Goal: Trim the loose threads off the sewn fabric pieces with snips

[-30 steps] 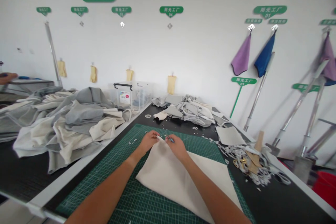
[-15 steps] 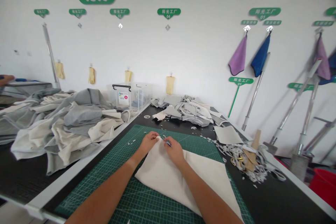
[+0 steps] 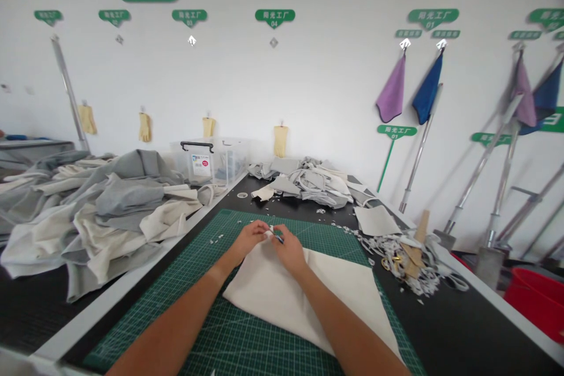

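A cream-coloured piece of cloth (image 3: 282, 299) lies on the green cutting mat (image 3: 176, 296), under my forearms. My left hand (image 3: 253, 236) pinches the cloth's far corner, fingers closed on it. Right beside it, my right hand (image 3: 288, 248) is closed round a small dark blue tool (image 3: 279, 238), whose tip points at that corner. Most of the tool is hidden in my fingers, so its exact kind does not show. Small white scraps (image 3: 215, 239) are scattered on the mat left of my hands.
A large heap of grey and cream cloth (image 3: 127, 194) covers the left table. Behind the mat are a clear plastic box (image 3: 220, 161) and a pile of grey cloth pieces (image 3: 308, 182). Trimmed strips (image 3: 414, 270) lie on the right, with a red bucket (image 3: 535, 302) beyond the table edge.
My two hands have come closer together at the cloth's corner, with the blue tool nearer to it. The whole view has shifted slightly to the right.
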`<control>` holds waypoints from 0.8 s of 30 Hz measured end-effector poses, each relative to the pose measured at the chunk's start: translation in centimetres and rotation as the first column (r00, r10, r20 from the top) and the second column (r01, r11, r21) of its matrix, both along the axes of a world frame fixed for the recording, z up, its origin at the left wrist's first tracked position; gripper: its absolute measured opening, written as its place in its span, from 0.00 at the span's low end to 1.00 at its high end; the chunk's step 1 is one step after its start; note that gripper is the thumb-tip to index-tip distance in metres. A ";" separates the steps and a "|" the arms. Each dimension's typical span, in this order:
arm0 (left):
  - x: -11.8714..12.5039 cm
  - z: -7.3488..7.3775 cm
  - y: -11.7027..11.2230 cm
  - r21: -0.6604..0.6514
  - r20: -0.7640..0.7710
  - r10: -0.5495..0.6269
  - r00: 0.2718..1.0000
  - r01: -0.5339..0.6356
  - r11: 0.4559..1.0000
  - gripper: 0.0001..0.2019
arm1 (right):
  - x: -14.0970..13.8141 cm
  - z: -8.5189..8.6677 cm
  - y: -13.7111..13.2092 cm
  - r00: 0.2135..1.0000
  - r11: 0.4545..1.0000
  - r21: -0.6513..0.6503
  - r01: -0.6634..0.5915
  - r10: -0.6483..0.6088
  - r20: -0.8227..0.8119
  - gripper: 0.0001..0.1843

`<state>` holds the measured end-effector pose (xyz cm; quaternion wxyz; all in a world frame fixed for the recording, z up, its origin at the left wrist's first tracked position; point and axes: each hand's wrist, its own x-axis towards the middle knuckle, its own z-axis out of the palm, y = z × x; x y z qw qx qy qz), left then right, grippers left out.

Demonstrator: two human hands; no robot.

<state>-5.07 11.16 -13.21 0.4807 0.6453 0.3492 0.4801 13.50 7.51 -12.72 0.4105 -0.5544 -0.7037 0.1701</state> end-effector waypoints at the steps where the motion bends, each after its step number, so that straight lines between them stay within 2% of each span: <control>1: 0.1 0.0 0.0 0.008 0.007 -0.016 1.000 0.016 1.000 0.12 | 0.0 0.0 0.0 1.000 1.000 0.012 -0.020 0.020 -0.005 0.14; 4: 0.3 -0.1 0.3 0.012 0.026 -0.057 0.998 0.057 0.998 0.10 | -0.1 0.1 0.1 0.995 0.993 0.051 -0.102 0.103 -0.012 0.12; 7: 0.4 -0.1 0.5 0.012 0.032 -0.075 0.997 0.075 0.997 0.09 | -0.2 0.3 0.1 0.990 0.988 0.083 -0.129 0.133 -0.044 0.12; 14: 0.5 -0.1 0.4 0.034 -0.067 0.011 0.998 -0.008 0.999 0.12 | 0.0 0.3 0.5 0.991 0.993 0.082 -0.080 0.088 -0.096 0.11; 21: 0.5 0.1 0.6 0.070 -0.083 0.126 0.989 -0.120 0.990 0.10 | 0.0 0.0 0.7 0.995 0.997 0.076 -0.030 0.037 -0.090 0.10; 24: 0.5 0.4 0.3 0.066 -0.114 0.092 0.989 -0.084 0.994 0.09 | 0.1 -0.1 0.7 0.996 0.998 0.065 -0.008 0.014 -0.086 0.09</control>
